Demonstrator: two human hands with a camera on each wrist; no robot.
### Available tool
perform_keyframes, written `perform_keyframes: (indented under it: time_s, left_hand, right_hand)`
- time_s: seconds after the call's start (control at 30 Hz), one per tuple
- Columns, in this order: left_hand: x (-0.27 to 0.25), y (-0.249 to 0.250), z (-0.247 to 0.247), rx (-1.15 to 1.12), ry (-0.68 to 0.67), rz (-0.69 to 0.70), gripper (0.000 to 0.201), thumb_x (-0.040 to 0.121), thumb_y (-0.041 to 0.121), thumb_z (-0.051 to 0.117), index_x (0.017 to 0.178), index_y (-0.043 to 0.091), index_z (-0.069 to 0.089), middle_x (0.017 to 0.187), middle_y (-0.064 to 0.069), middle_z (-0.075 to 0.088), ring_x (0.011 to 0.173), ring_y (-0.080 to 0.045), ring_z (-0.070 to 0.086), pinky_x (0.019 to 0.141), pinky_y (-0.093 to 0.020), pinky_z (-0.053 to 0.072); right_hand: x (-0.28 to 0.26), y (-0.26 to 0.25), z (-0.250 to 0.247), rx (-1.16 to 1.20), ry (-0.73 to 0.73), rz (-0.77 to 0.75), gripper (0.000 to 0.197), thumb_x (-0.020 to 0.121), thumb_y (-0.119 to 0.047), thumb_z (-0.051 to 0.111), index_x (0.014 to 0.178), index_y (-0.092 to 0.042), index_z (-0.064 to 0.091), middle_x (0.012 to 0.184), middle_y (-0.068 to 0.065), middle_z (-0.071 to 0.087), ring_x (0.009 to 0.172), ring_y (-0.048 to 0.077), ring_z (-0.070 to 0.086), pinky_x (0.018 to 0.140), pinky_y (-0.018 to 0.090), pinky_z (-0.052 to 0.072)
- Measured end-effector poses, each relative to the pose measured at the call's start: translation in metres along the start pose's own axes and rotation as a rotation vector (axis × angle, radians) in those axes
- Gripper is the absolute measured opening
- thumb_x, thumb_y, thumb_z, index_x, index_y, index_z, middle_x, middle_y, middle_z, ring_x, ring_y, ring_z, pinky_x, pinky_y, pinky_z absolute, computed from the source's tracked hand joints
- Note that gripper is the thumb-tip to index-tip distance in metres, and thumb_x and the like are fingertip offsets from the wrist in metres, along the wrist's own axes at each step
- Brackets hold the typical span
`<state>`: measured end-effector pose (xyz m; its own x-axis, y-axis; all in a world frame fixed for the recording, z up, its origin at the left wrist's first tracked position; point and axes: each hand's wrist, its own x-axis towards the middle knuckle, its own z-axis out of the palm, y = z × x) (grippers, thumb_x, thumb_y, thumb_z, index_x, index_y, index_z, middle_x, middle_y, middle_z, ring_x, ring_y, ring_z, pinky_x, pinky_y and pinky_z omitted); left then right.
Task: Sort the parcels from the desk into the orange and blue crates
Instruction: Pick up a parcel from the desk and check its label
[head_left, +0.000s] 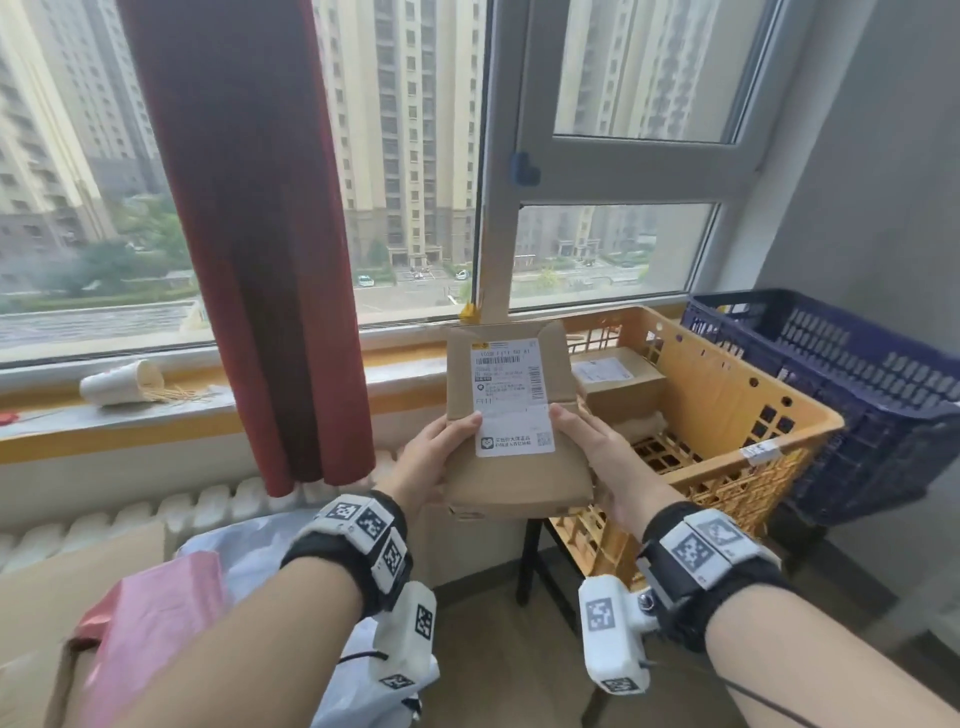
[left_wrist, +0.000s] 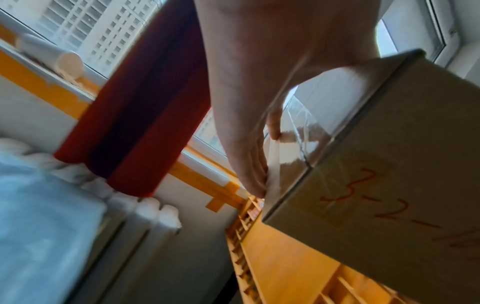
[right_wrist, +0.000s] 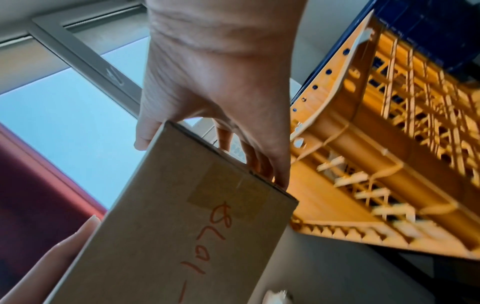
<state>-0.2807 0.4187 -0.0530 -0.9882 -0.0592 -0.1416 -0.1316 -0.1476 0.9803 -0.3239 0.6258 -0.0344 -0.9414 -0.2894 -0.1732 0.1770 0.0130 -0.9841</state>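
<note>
I hold a brown cardboard parcel (head_left: 511, 415) with a white shipping label in the air before the window, tilted up toward me. My left hand (head_left: 441, 452) grips its left side, thumb on the label's edge. My right hand (head_left: 592, 447) grips its right side, thumb on top. Red handwriting shows on the parcel's underside (left_wrist: 389, 195) (right_wrist: 182, 236). The left hand's fingers (left_wrist: 249, 164) and the right hand's fingers (right_wrist: 259, 162) curl round its edges. The orange crate (head_left: 727, 405) stands just right of the parcel, with a cardboard box (head_left: 618, 384) inside. The blue crate (head_left: 857, 389) sits further right.
A dark red curtain (head_left: 270, 260) hangs left of the parcel. On the window sill lies a tipped white cup (head_left: 122, 384) with spilled sticks. Below left lie a pink bag (head_left: 150, 623), a white plastic bag (head_left: 260, 551) and brown cardboard. A white radiator (head_left: 130, 514) runs under the sill.
</note>
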Motion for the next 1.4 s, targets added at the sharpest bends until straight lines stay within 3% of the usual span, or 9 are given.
perform_keyframes:
  time_s: [0.2,0.4,0.5,0.57,0.67,0.77,0.9,1.0,1.4]
  left_hand:
    - [0.029,0.004,0.089,-0.008,0.040,0.030,0.073,0.054,0.063,0.073,0.115,0.023,0.064,0.112,-0.003,0.072,0.108,-0.027,0.066,0.097,-0.055,0.048]
    - [0.061,0.011,0.165,-0.059,0.003,0.020,0.085,0.053,0.068,0.078,0.124,0.022,0.062,0.118,-0.006,0.069,0.109,-0.029,0.065,0.094,-0.053,0.051]
    - [0.076,0.020,0.201,-0.056,0.040,0.043,0.057,0.076,0.062,0.067,0.120,0.028,0.059,0.115,-0.002,0.070,0.101,-0.023,0.068,0.079,-0.045,0.057]
    - [0.087,0.029,0.227,-0.044,0.091,0.074,0.050,0.087,0.056,0.058,0.127,0.027,0.050,0.117,-0.001,0.066,0.098,-0.022,0.068,0.071,-0.041,0.058]
    - [0.107,0.039,0.266,-0.090,0.124,0.117,0.068,0.089,0.047,0.059,0.146,0.032,0.023,0.128,-0.003,0.056,0.094,-0.020,0.066,0.060,-0.037,0.059]
    - [0.130,0.041,0.304,-0.142,0.064,0.108,0.086,0.085,0.047,0.065,0.149,0.041,0.008,0.132,-0.003,0.054,0.106,-0.027,0.064,0.078,-0.048,0.058]
    - [0.164,0.038,0.354,-0.149,-0.019,0.151,0.093,0.077,0.048,0.070,0.148,0.038,0.010,0.136,-0.003,0.051,0.105,-0.020,0.061,0.067,-0.042,0.059]
    - [0.192,0.039,0.387,-0.143,-0.080,0.120,0.117,0.055,0.062,0.079,0.147,0.046,0.008,0.139,-0.004,0.050,0.110,-0.030,0.062,0.075,-0.056,0.057]
    - [0.327,0.056,0.501,-0.155,-0.156,0.123,0.085,0.083,0.044,0.070,0.145,0.042,0.011,0.131,0.001,0.056,0.104,-0.028,0.066,0.077,-0.052,0.058]
  right_hand:
    - [0.001,-0.018,-0.090,-0.016,0.029,-0.024,0.079,0.065,-0.068,0.070,0.134,-0.032,0.055,0.119,0.000,0.070,0.110,0.025,0.064,0.094,0.052,0.053]
    - [-0.011,-0.039,-0.171,-0.005,0.055,-0.060,0.060,0.081,-0.070,0.053,0.129,-0.035,0.056,0.125,-0.002,0.066,0.117,0.023,0.060,0.086,0.051,0.054]
    - [-0.015,-0.040,-0.209,0.039,0.110,-0.053,0.077,0.076,-0.077,0.047,0.142,-0.039,0.039,0.138,0.005,0.051,0.131,0.029,0.048,0.104,0.051,0.042]
    - [-0.015,-0.037,-0.230,0.083,0.142,-0.037,0.092,0.070,-0.079,0.048,0.149,-0.037,0.030,0.145,0.013,0.045,0.130,0.032,0.048,0.109,0.050,0.040]
    - [-0.013,-0.037,-0.258,0.228,0.182,-0.016,0.080,0.068,-0.070,0.057,0.134,-0.027,0.046,0.130,0.015,0.053,0.116,0.031,0.059,0.104,0.046,0.048]
    - [-0.008,-0.037,-0.287,0.277,0.184,-0.038,0.052,0.071,-0.062,0.062,0.114,-0.034,0.055,0.120,0.019,0.052,0.104,0.030,0.057,0.099,0.043,0.049]
    - [0.009,-0.043,-0.327,0.299,0.191,-0.116,0.076,0.065,-0.059,0.072,0.130,-0.025,0.053,0.111,0.016,0.054,0.100,0.030,0.055,0.101,0.044,0.046]
    - [0.030,-0.050,-0.358,0.292,0.205,-0.156,0.084,0.064,-0.057,0.075,0.137,-0.025,0.048,0.119,0.012,0.063,0.108,0.029,0.060,0.097,0.043,0.048]
    - [0.143,-0.092,-0.472,0.247,0.313,-0.199,0.077,0.069,-0.041,0.077,0.138,-0.029,0.045,0.104,0.007,0.069,0.088,0.023,0.070,0.072,0.031,0.054]
